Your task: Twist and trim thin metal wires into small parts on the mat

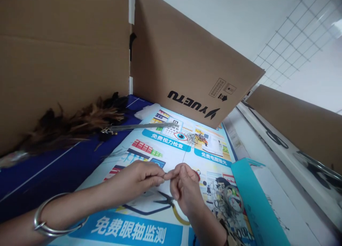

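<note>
Over the printed poster (171, 157), my two hands meet at their fingertips. My right hand (184, 185) is closed in a pinch, and a thin dark wire (185, 154) sticks up from between its fingers. My left hand (145, 174) comes in from the left, thumb and forefinger pressed together at the right hand's fingertip; what they pinch is too small to tell. Below the hands lie pliers (169, 200) with dark jaws and a yellow handle, partly covered by my right hand. A silver bangle (40, 226) circles my left wrist.
Brown feathers (80, 119) lie along the left on blue cloth. A bundle of long metal pins (141, 126) and a pile of small metal parts (191, 137) are farther back. Loose rings and wire pieces (227, 203) lie right, beside a teal box (258, 203). Cardboard panels (187, 53) stand behind.
</note>
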`<state>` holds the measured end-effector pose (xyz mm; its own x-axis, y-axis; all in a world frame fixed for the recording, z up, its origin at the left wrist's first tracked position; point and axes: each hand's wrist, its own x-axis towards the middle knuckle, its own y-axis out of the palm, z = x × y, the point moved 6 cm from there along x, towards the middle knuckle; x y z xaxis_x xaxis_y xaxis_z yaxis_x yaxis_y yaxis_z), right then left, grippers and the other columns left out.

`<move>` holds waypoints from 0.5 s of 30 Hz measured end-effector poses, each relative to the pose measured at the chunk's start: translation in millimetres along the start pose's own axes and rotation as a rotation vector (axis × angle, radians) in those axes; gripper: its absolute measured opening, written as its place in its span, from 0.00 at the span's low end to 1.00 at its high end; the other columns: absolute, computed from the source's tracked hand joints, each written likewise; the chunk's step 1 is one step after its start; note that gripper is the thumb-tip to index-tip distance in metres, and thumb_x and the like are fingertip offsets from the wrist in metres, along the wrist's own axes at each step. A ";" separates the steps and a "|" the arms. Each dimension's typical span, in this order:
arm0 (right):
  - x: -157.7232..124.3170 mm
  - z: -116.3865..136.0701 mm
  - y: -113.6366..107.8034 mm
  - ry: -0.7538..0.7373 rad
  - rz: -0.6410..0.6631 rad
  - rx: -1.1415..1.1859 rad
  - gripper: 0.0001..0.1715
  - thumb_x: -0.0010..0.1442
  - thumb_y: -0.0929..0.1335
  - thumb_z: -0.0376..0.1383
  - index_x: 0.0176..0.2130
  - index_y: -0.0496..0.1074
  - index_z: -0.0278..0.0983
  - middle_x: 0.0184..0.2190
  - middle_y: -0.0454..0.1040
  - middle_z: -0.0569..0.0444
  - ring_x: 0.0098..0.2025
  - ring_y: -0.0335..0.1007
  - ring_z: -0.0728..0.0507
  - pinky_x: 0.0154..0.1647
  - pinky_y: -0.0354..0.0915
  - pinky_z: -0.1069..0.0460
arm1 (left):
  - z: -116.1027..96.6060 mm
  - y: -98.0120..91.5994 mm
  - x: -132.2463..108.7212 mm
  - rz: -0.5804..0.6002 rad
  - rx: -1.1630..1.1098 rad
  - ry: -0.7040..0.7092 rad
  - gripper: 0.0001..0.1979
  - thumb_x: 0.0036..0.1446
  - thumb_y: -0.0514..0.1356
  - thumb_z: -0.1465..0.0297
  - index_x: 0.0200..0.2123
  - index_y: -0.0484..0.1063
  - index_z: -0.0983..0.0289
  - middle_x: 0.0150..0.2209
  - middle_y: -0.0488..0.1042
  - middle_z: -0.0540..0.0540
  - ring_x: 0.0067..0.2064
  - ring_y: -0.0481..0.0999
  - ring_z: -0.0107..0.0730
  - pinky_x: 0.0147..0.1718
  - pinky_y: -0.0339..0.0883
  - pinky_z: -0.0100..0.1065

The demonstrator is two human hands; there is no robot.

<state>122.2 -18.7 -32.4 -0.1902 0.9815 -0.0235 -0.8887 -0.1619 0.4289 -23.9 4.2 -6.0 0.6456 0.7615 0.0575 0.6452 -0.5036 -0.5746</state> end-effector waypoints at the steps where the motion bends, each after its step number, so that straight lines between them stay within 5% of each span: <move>1: -0.1 0.2 -0.6 -0.003 0.002 -0.018 0.22 0.68 0.69 0.52 0.34 0.68 0.37 0.33 0.83 0.49 0.14 0.54 0.56 0.15 0.44 0.58 | 1.0 0.8 0.0 -0.003 -0.001 0.005 0.16 0.65 0.53 0.63 0.28 0.74 0.61 0.26 0.72 0.49 0.30 0.69 0.30 0.31 0.58 0.29; 6: -1.7 3.3 -6.3 -0.066 -0.001 -0.237 0.23 0.69 0.66 0.53 0.35 0.70 0.37 0.29 0.81 0.52 0.15 0.53 0.54 0.17 0.47 0.56 | 8.6 3.0 0.4 -0.015 0.021 0.046 0.15 0.66 0.54 0.64 0.30 0.76 0.60 0.27 0.75 0.49 0.31 0.71 0.31 0.31 0.58 0.30; 12: -4.1 10.4 -5.7 -0.102 0.021 -0.477 0.25 0.73 0.62 0.51 0.37 0.75 0.36 0.15 0.67 0.61 0.15 0.53 0.51 0.21 0.52 0.54 | 13.1 6.5 0.7 0.006 0.091 0.051 0.16 0.67 0.53 0.64 0.29 0.75 0.61 0.27 0.75 0.49 0.30 0.72 0.30 0.31 0.58 0.29; 15: 0.9 12.4 -11.0 -0.094 0.015 -0.686 0.25 0.74 0.60 0.48 0.38 0.76 0.37 0.16 0.66 0.61 0.18 0.60 0.50 0.24 0.58 0.54 | 20.4 4.7 4.0 -0.018 0.194 0.052 0.15 0.67 0.54 0.66 0.30 0.77 0.60 0.27 0.78 0.49 0.30 0.74 0.31 0.30 0.58 0.29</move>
<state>137.0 -14.7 -26.0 -0.1953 0.9783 0.0698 -0.9550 -0.1735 -0.2405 -26.6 13.2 -25.1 0.6586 0.7447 0.1085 0.5690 -0.3984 -0.7194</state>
